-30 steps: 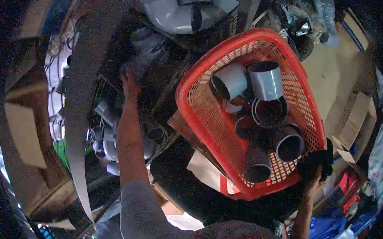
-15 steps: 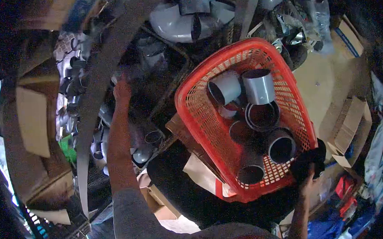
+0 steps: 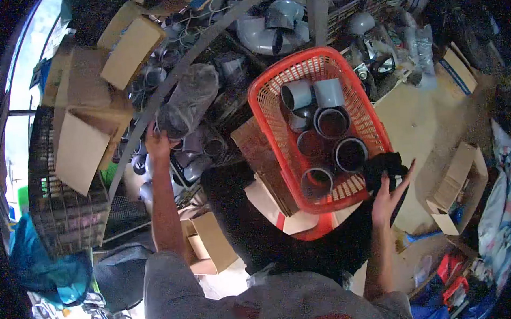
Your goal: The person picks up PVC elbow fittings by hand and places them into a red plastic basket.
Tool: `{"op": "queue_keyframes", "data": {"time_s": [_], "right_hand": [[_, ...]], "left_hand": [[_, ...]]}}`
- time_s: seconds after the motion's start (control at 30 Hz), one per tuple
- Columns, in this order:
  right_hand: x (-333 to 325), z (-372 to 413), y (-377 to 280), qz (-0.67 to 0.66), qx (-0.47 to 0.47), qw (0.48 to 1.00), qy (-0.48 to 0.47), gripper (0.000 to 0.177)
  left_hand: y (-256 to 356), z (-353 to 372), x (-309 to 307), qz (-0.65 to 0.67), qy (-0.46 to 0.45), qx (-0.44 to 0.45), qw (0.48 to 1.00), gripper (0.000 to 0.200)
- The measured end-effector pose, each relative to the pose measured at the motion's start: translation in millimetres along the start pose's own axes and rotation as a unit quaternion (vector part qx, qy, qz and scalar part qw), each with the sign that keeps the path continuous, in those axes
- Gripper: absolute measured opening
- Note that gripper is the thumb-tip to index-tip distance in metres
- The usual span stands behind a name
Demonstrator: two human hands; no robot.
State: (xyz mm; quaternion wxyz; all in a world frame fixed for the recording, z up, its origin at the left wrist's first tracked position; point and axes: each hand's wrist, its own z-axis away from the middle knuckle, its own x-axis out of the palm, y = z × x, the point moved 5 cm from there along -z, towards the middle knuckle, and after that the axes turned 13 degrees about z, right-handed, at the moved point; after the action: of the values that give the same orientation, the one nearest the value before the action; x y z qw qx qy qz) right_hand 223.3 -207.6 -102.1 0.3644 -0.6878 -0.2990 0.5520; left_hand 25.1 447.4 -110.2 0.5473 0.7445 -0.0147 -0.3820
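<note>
My left hand [image 3: 161,142] reaches out among grey pipe fittings, its fingers at a dark grey fitting [image 3: 174,122] beside a clear plastic bag [image 3: 197,93]. The fingers look curled against the fitting, partly hidden. At the near right corner of a red plastic basket [image 3: 288,170], my right hand [image 3: 389,200] has its thumb and one finger around a black item [image 3: 380,169]. What this item is cannot be made out, and the other fingers are hidden. Inside the basket lie several grey pipe couplings [image 3: 329,93], some on their sides, some with open ends up.
Large grey elbow fittings [image 3: 257,35] are piled behind the basket. Cardboard boxes [image 3: 131,53] stand at the upper left, and an open carton [image 3: 456,186] lies on the right. A grey strut [image 3: 187,62] crosses diagonally near my left hand. Another small carton [image 3: 211,242] sits by my legs.
The view has swung, bringing more of the left side into sight. My left hand has come to the bagged fittings. The basket appears slightly higher, and my right hand stays by its corner with the black item.
</note>
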Motion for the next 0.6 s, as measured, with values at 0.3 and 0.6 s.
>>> {"op": "queue_keyframes", "data": {"time_s": [0.3, 0.6], "right_hand": [[26.0, 41.9, -32.6, -0.184, -0.038, 0.962, -0.200, 0.046], [70.9, 45.7, -51.8, -0.473, 0.023, 0.781, -0.407, 0.061]], "left_hand": [[80.9, 215.9, 26.1, 0.449, 0.101, -0.080, 0.884, 0.059], [170.6, 307.0, 74.5, 0.537, -0.044, -0.134, 0.832, 0.059]]}}
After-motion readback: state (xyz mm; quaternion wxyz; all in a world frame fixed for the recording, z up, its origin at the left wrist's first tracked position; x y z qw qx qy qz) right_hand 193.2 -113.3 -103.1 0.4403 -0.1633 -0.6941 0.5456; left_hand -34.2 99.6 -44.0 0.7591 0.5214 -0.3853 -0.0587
